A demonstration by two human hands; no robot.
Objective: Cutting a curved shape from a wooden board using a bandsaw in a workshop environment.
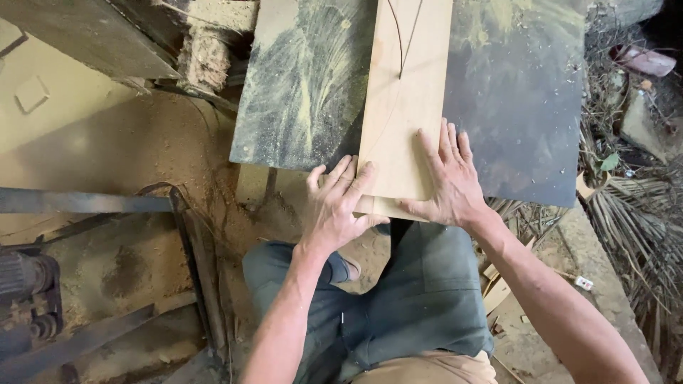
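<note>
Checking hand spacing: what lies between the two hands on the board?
Head view: only bare wooden board lies between left hand and right hand.

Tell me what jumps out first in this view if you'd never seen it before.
The pale wooden board lying on the dark, sawdust-streaked machine table, with curved lines drawn on it. Both hands press flat on its near end: left hand at the near left corner, right hand on the near right part. Sawdust blankets the floor to the left.

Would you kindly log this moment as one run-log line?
left hand: flat on near-left corner of wooden board | right hand: flat on near end | board: on dusty dark saw table, curved lines drawn
</note>
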